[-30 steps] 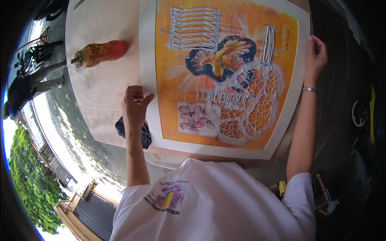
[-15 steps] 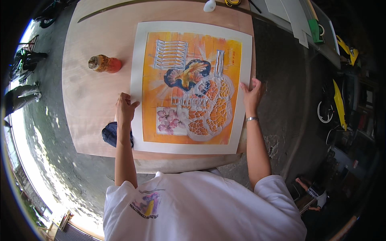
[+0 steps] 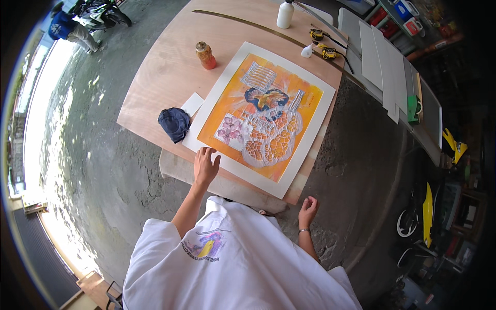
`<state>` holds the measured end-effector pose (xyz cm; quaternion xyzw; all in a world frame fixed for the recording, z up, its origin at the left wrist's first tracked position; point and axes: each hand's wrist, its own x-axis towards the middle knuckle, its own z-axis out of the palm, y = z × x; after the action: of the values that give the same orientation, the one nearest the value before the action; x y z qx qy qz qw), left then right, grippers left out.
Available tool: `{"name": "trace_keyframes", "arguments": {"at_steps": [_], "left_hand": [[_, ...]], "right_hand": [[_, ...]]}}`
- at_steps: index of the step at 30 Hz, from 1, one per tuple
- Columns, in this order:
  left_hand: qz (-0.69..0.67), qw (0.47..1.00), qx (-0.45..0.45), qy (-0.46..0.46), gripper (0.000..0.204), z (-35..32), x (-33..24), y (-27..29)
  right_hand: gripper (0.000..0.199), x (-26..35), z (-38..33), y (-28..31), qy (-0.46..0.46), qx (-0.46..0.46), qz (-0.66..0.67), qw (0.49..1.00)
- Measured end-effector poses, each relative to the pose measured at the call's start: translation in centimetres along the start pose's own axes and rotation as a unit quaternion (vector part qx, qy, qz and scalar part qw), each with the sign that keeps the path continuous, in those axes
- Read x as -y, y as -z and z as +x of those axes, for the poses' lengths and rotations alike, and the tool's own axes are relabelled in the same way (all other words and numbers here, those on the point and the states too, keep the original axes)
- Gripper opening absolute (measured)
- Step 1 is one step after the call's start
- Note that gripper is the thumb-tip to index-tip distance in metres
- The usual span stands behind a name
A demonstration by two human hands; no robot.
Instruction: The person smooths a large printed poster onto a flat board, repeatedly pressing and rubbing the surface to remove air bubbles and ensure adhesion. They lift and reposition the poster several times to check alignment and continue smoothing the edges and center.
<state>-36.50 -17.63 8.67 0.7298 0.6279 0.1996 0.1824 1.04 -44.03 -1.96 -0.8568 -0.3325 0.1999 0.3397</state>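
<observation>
The left hand (image 3: 206,166), fingers bent, is at the near edge of the white mat (image 3: 243,168); contact is unclear. The right hand (image 3: 308,211) hangs just off the table (image 3: 160,67), near right. The mat frames an orange artwork (image 3: 264,101); dark blue cloth (image 3: 174,124) lies left, a red-bottomed bottle (image 3: 206,56) stands far left.

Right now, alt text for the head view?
An orange artwork in a white mat lies on a wooden table; the person's left hand is at the mat's near edge, the right hand just off the table's near right corner. A bottle and dark blue cloth bundle sit left of the artwork, two tape measures far right.
</observation>
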Motion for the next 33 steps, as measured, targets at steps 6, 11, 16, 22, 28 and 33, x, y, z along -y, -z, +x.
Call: {"name": "trace_keyframes", "arguments": {"at_steps": [6,11,16,22,28,33], "left_hand": [[-0.022,0.997,0.025,0.067,0.022,-14.5,-6.7,-3.0],[-0.058,0.989,0.075,0.112,0.023,-23.9,-11.2,-6.4],[-0.129,0.974,0.028,0.185,0.027,-25.9,-13.7,-8.3],[-0.263,0.919,-0.108,0.274,0.034,-22.0,-12.2,-10.8],[-0.237,0.894,-0.191,0.328,0.047,-16.1,-12.5,-14.0],[-0.277,0.855,-0.173,0.402,0.053,-13.3,-11.9,-16.4]], "right_hand": [[0.025,-16.2,-1.3,4.0,-0.083,0.213,0.026,0.973],[0.029,-21.8,-2.0,9.8,-0.138,0.24,0.092,0.956],[0.029,-25.3,-1.1,13.3,-0.219,0.313,0.051,0.923],[0.028,-22.3,2.9,14.4,-0.183,0.304,0.063,0.933],[0.024,-17.1,8.7,16.3,-0.126,0.278,0.072,0.95],[0.024,-11.2,17.5,16.5,-0.084,0.237,0.06,0.966]]}}
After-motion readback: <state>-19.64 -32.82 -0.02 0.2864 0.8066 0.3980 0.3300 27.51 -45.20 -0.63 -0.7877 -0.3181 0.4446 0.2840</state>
